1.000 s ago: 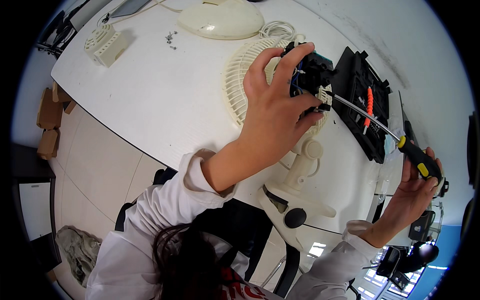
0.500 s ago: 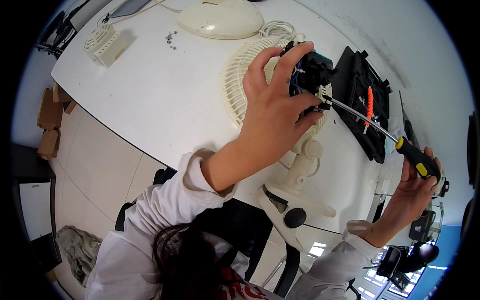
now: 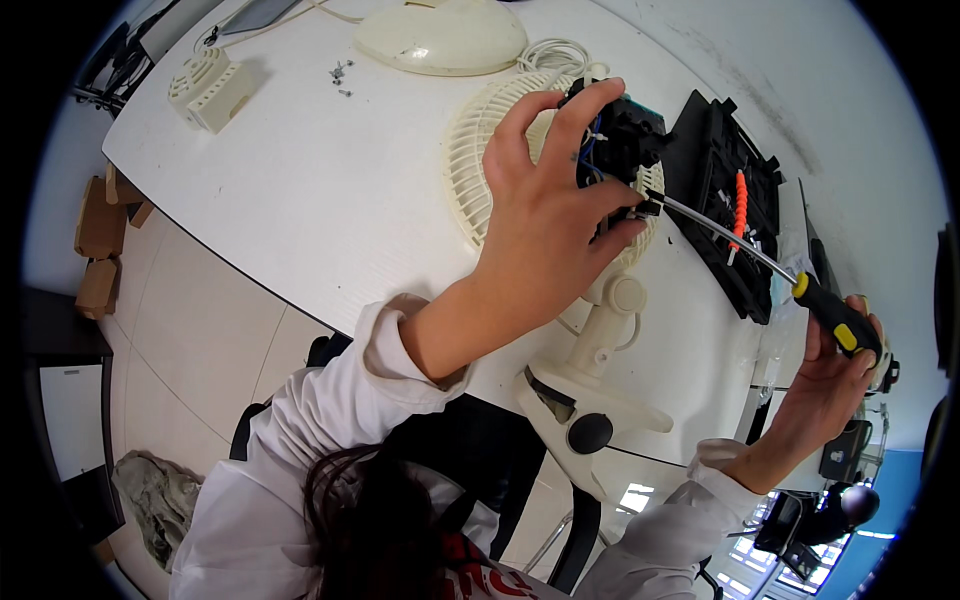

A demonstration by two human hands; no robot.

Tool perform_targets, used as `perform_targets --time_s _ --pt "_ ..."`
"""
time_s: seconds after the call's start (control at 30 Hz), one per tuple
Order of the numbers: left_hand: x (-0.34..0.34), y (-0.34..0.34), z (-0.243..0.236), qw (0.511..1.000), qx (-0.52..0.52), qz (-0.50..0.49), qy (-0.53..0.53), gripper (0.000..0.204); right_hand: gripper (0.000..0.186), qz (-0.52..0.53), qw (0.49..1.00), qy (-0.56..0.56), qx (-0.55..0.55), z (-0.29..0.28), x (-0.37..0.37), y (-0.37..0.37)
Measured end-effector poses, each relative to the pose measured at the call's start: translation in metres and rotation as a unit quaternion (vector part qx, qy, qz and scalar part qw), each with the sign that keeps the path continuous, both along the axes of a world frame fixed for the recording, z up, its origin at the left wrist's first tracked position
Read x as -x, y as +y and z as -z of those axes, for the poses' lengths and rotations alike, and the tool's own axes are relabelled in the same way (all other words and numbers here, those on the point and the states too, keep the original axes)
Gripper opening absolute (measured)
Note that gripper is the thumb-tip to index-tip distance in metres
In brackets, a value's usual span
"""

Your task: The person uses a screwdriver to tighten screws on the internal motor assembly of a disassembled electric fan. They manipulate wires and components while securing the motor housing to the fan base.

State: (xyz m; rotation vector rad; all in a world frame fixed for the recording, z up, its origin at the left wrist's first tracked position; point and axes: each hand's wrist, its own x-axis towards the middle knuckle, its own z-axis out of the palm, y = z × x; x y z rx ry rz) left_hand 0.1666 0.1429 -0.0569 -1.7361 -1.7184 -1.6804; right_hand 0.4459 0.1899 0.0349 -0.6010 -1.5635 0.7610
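Observation:
A cream clip-on fan lies on the white table, its round slatted grille (image 3: 475, 175) under a black motor assembly (image 3: 630, 140) with blue wires. My left hand (image 3: 560, 180) is closed around that assembly, with thumb and fingertips at its lower right edge near a small black part. In my right hand (image 3: 835, 360) is a screwdriver (image 3: 735, 240) with a black and yellow handle. Its long metal shaft slants up to the left, and the tip meets the small black part by my left fingertips. Below the grille stand the fan's neck and clamp base (image 3: 590, 400).
Behind the fan are a cream dome-shaped cover (image 3: 440, 40) and a coiled cable (image 3: 555, 58). Several loose screws (image 3: 341, 75) and a vented cream housing (image 3: 210, 92) lie to the left. An opened black tool case (image 3: 735, 280) holds an orange spiral-shafted bit (image 3: 740, 205).
Both hands stay almost in place. My left hand and the motor assembly have shifted very slightly; the screwdriver keeps its tip at the same part.

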Motion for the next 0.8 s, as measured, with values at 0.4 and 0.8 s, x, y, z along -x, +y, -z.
perform_targets --time_s 0.4,0.8 --pt "-0.001 0.001 -0.001 1.0 -0.002 0.005 -0.004 0.022 0.04 -0.038 0.998 -0.029 0.034 -0.027 -0.007 0.044" --pt "-0.002 0.003 -0.001 1.0 -0.004 -0.022 0.015 0.019 0.038 0.006 0.983 -0.167 0.071 -0.077 0.02 0.085"
